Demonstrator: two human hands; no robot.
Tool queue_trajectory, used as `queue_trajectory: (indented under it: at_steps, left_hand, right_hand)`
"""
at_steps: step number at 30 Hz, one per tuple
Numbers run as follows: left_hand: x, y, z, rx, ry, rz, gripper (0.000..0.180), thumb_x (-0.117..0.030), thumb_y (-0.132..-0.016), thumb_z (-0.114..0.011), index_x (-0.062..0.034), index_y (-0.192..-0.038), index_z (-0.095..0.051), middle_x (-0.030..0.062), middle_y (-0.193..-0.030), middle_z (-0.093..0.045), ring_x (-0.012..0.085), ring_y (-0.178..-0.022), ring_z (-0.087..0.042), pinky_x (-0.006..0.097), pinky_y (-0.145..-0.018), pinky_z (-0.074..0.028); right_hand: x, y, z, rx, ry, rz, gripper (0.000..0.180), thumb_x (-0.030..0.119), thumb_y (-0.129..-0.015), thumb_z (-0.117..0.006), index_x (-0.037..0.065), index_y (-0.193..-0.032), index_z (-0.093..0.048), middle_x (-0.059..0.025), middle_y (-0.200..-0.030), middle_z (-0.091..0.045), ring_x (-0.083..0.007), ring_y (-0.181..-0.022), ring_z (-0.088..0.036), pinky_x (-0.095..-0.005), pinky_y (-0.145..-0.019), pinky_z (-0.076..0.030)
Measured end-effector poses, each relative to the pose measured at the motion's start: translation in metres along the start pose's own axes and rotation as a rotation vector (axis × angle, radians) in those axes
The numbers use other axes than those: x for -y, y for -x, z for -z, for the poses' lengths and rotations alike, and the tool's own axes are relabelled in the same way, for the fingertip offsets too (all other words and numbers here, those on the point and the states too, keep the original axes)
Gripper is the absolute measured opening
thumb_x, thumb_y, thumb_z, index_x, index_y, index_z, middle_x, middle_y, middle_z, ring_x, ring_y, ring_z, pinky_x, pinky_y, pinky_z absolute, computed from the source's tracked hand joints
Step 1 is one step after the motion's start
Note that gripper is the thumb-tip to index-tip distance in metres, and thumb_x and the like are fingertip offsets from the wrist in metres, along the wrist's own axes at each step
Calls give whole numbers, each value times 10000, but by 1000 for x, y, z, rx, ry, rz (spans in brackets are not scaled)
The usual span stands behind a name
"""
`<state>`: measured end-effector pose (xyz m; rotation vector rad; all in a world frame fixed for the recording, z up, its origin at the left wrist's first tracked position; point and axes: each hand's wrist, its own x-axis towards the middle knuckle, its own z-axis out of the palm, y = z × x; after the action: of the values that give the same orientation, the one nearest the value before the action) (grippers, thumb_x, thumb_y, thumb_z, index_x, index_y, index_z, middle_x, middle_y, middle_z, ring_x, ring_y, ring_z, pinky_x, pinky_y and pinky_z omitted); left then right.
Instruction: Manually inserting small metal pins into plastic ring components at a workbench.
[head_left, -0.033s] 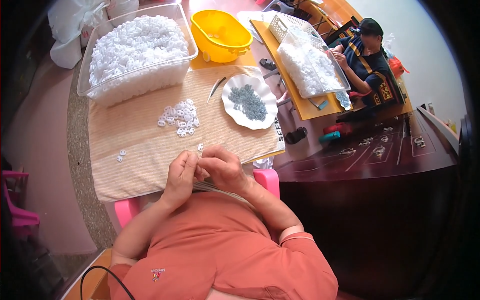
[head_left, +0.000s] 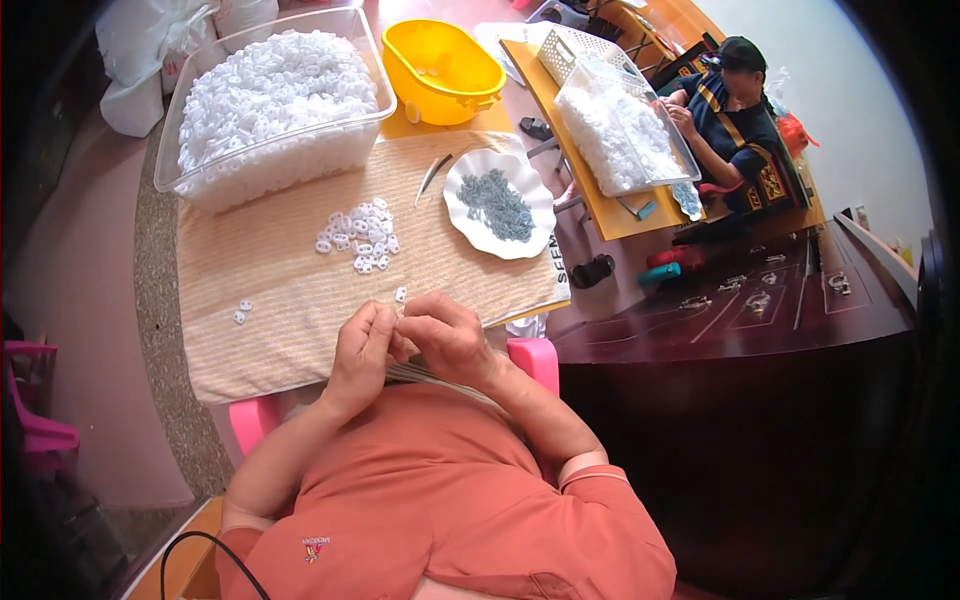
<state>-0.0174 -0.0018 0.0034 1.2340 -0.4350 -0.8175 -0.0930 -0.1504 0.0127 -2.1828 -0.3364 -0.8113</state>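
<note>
1. Far left: bin (head_left: 290, 155) with loose pieces (head_left: 275, 90) inside; basin (head_left: 428, 102) right of it.
2. Far right on the cloth (head_left: 270, 275): plate (head_left: 522, 246) holding small parts (head_left: 497, 205); tweezers (head_left: 432, 179) left.
3. Middle: heap (head_left: 362, 238).
4. Near: left hand (head_left: 364, 348), right hand (head_left: 447, 335); single piece (head_left: 401, 294) just beyond.

Left hand (head_left: 362, 350) and right hand (head_left: 447, 335) side by side, fingers (head_left: 424, 326) curled inward, tips bunched between them, partly hidden. Left forearm (head_left: 285, 455) angles back-left from its hand; right forearm (head_left: 545, 415) back-right from its own.
</note>
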Motion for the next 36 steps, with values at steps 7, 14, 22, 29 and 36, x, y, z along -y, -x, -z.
queue_trajectory:
  at_steps: [7,14,22,29,36]
  left_hand:
    - [1,-2,4,-20,-2,24,302,-274,-1024,-424,-51,-830,-489,13,-690,-525,82,-587,-521,217,-556,-450]
    - [5,-5,6,-14,33,34,292,-294,-1014,-452,-57,-850,-497,16,-736,-534,81,-627,-518,214,-583,-459]
    - [5,-6,6,5,40,24,278,-277,-1014,-460,-50,-858,-497,14,-733,-530,77,-631,-513,214,-598,-457]
    - [3,-5,6,2,156,85,271,-283,-1006,-481,-43,-895,-541,0,-739,-536,64,-618,-524,203,-587,-479]
    - [0,-4,9,-42,190,153,278,-302,-999,-498,-43,-916,-556,-1,-746,-548,59,-634,-547,199,-597,-493]
  right_hand:
    - [3,2,6,49,60,-63,197,-38,-720,-634,32,-902,-610,-124,-864,-589,-299,-758,-613,-374,-628,-515]
    - [-51,-5,55,-126,464,-226,104,1,-796,-657,39,-865,-588,-138,-875,-610,-323,-737,-623,-391,-605,-503]
    - [-75,-18,80,-8,814,-310,110,160,-826,-680,69,-879,-648,-92,-909,-631,-310,-862,-613,-416,-682,-502]
    - [0,-20,29,128,-215,-323,241,-14,-774,-723,-15,-1009,-668,-120,-942,-639,-172,-765,-632,-272,-685,-497]
    - [-8,-7,-2,61,-222,-309,187,-35,-789,-703,-18,-973,-672,-125,-902,-651,-178,-790,-638,-262,-674,-502]
